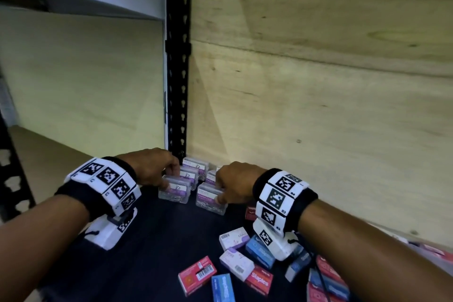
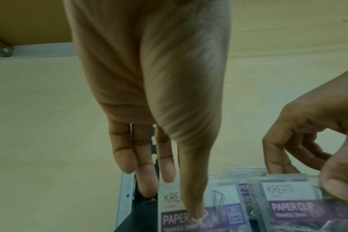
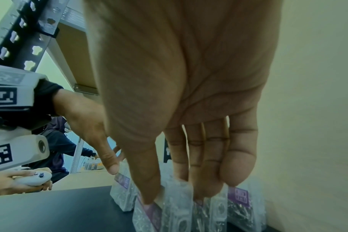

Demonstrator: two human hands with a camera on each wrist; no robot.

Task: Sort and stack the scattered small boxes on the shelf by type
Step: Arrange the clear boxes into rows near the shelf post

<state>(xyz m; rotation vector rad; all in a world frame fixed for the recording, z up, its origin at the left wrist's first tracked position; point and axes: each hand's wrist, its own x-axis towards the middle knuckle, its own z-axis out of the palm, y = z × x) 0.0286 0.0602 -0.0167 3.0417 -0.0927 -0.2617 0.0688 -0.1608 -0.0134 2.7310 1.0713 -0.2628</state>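
Your right hand (image 1: 235, 182) pinches front-right paper clip box (image 1: 210, 200); left hand (image 1: 157, 169) fingers curl on front-left paper clip box (image 1: 174, 191). Clear boxes grouped at shelf (image 1: 147, 240) back corner. Step: squaring paper-clip group. Next: gather scattered staples boxes (image 1: 258, 282) by colour.

Head view is running dim with a greenish cast; a bright patch is hitting the wall (image 1: 220, 154) behind the clear boxes (image 1: 193, 184). Edges are bowing from the wide lens. Both wrist views are smearing soft, palms close and out of focus.
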